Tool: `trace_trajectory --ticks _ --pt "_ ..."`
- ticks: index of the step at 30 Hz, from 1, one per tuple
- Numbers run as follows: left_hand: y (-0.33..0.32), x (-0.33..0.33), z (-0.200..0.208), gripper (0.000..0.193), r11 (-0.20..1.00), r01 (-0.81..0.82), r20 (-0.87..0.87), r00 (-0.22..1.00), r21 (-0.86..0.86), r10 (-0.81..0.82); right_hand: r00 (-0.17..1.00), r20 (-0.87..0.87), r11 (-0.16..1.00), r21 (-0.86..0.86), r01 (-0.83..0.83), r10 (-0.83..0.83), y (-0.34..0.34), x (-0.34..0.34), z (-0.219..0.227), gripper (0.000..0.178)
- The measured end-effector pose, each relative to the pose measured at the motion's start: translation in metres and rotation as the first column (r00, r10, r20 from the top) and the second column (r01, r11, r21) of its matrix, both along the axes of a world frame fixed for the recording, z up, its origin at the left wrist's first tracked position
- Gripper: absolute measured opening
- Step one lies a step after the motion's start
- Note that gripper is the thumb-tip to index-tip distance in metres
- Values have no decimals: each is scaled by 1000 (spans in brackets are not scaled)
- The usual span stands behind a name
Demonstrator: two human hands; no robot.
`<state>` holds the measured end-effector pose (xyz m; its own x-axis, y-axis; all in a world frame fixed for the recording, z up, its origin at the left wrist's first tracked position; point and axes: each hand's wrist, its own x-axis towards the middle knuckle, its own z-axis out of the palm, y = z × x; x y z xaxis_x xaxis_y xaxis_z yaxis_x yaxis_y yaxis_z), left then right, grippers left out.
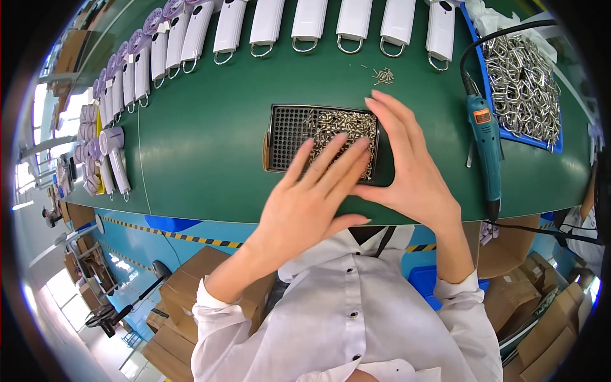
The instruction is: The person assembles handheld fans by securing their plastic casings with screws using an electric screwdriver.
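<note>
On the green table lies a black tray (286, 137) with a grid of small holes, its left part bare. Small metal screws (347, 122) are heaped over its middle and right. My left hand (309, 197) is over the near side of the heap, palm down, fingers spread and holding nothing; its fingertips are at the screws. My right hand (417, 169) spans the tray's right end, thumb at the near edge and fingers at the far corner, gripping it. A small pile of loose screws (383, 77) lies beyond the tray's far right corner.
White casings with metal loops (352, 25) line the table's far and left sides. At right, a blue bin (509, 135) holds many metal hooks (522, 83). A teal corded electric screwdriver (485, 137) lies beside it. Cardboard boxes (197, 280) stand on the floor.
</note>
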<state>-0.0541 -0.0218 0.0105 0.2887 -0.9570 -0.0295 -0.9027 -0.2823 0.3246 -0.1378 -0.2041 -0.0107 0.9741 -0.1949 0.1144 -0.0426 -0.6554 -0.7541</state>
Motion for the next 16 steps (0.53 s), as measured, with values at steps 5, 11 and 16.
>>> trace_trajectory --ticks 5,11,16 --pt "17 15 5 84 996 -80 -1 997 38 80 996 -30 990 -104 -91 89 6 8 4 96" --pt "40 25 7 87 962 -195 -56 981 -190 188 996 87 989 -146 10 2 -14 -14 10 95" --pt "52 31 -3 81 926 -292 -30 956 -240 293 998 67 990 -140 -6 15 -20 -34 14 99"
